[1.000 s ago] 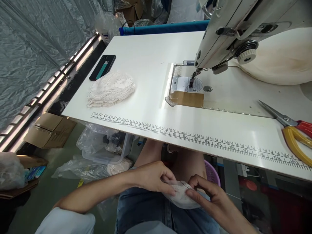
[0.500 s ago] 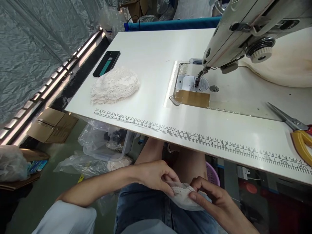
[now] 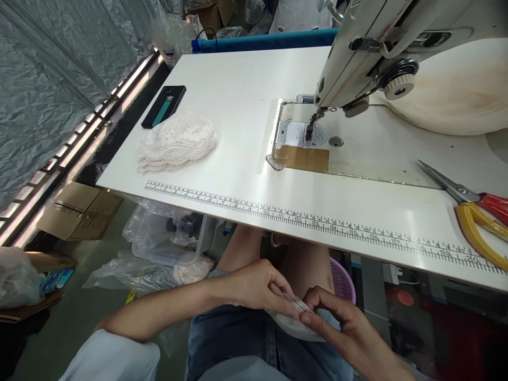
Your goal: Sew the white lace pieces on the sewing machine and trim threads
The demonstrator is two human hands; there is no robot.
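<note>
- Down over the lap, both hands at work on one small piece of white lace-edged fabric, held above blue jeans, just off the near edge of the counter!
- Left hand on one side: thumb and fingers closed in a pinch, cloth between them, arm stretched across from the left.
- Right hand opposite: thumb and forefinger pinched on the fabric too, the two thumbs close together along its upper edge; the remaining fingers curl, partly hidden.
- Up on the counter, to the left, a stack of white lace pieces lies flat, scalloped edges layered, right by a black phone with a teal stripe.
- Across to the right, the sewing machine stands over its metal plate, presser foot down near it; whether they touch, I can't tell.
- Far right, scissors with red and yellow handles, lying across the printed ruler.
- Below, a purple basket peeks out beside the knee.
</note>
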